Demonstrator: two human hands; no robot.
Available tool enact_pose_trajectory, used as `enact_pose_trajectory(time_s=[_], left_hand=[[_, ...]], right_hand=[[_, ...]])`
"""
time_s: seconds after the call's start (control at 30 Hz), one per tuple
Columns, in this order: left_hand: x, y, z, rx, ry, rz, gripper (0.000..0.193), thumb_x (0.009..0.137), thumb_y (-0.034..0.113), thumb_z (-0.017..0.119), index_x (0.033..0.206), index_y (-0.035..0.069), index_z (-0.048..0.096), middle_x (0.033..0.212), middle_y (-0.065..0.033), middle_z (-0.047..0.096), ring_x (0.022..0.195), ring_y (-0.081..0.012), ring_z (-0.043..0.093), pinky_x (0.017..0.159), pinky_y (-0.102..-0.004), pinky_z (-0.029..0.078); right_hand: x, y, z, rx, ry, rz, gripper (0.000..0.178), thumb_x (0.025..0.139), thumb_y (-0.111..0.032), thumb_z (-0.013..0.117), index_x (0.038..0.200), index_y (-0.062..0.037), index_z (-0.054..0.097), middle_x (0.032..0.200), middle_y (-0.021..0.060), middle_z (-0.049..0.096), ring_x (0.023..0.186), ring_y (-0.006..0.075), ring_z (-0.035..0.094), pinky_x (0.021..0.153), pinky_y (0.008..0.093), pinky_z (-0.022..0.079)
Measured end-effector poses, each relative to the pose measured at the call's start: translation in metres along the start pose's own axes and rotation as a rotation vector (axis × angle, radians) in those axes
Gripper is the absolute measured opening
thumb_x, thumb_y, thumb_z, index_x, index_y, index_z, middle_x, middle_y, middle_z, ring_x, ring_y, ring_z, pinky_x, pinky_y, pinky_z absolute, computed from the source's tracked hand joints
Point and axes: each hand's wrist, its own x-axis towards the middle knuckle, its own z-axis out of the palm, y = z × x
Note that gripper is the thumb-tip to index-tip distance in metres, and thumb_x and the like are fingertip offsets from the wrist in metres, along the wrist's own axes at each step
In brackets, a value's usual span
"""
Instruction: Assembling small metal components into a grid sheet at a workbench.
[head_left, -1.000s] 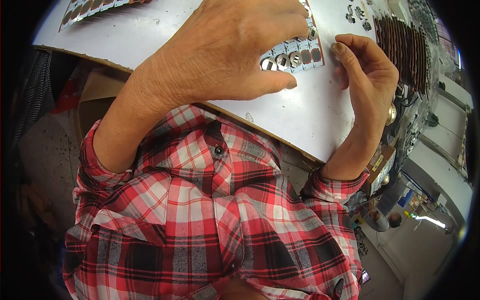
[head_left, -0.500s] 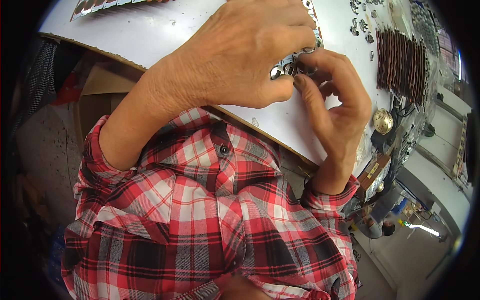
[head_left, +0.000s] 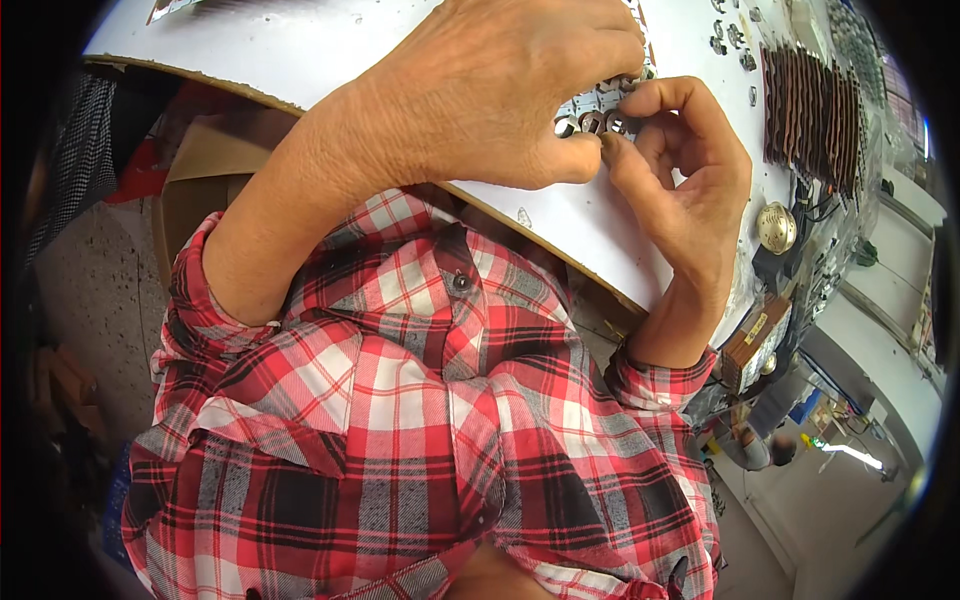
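Note:
A thin panel of small round pieces with shiny metal fittings [head_left: 592, 122] is held just over the white table, mostly hidden beneath my left hand. My left hand [head_left: 490, 95] arches across it, fingers curled over the far side and thumb along the near edge. At the panel's right end is my right hand [head_left: 690, 175]. Its thumb and forefinger curve around the end piece, and the other fingers are folded in. Whether a separate small part sits between those fingertips is too small to tell.
On the white table [head_left: 240, 50], loose metal parts [head_left: 735, 35] lie at the far right, near a row of dark brown scalloped strips [head_left: 812, 120]. A round, perforated metal object [head_left: 776, 228] and a wooden box [head_left: 755, 340] are farther right. Another person [head_left: 750, 448] is in the background.
Both hands and the panel appear slightly higher and to the right, along with the whole table. My right thumb and forefinger have spread a little, showing more of the round pieces.

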Motion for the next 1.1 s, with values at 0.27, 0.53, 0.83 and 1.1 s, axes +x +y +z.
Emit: enact_pose_trajectory(time_s=[0.27,0.53,0.83,1.1], left_hand=[[-0.011,-0.001,0.001,0.518,-0.006,0.244,0.050,0.074,0.019,0.072,0.115,-0.009,0.062,0.120,-0.0266,0.062,0.118,-0.0390,0.057,0.109,-0.0504,0.039],[-0.006,0.002,-0.009,-0.021,-0.095,-0.013,0.057,0.077,0.021,0.074,0.123,-0.011,0.060,0.126,-0.0279,0.061,0.126,-0.0402,0.055,0.113,-0.0526,0.036],[0.004,0.007,-0.013,0.012,-0.235,-0.114,0.057,0.078,0.018,0.077,0.125,-0.010,0.061,0.129,-0.0265,0.062,0.130,-0.0397,0.053,0.113,-0.0537,0.036],[-0.003,-0.023,0.006,0.639,0.187,0.517,0.046,0.080,0.012,0.076,0.118,-0.010,0.063,0.120,-0.0243,0.066,0.122,-0.0368,0.061,0.103,-0.0504,0.047]], right_hand=[[-0.008,0.004,0.013,0.087,0.193,-0.088,0.023,0.082,0.008,0.073,0.103,0.0004,0.066,0.091,-0.0012,0.067,0.069,0.0007,0.053,0.057,0.0170,0.040],[-0.016,0.001,0.012,-0.132,0.140,-0.169,0.028,0.081,0.009,0.073,0.107,-0.0003,0.067,0.098,0.0017,0.069,0.073,0.0046,0.058,0.062,0.0197,0.045],[-0.009,-0.005,0.005,-0.029,0.043,-0.020,0.024,0.079,0.009,0.073,0.097,-0.0024,0.062,0.086,-0.0020,0.060,0.066,0.0029,0.050,0.059,0.0185,0.040],[-0.024,0.000,0.013,0.024,0.247,0.056,0.026,0.081,0.012,0.071,0.104,0.0016,0.067,0.081,-0.0011,0.060,0.061,0.0007,0.049,0.053,0.0173,0.038]])
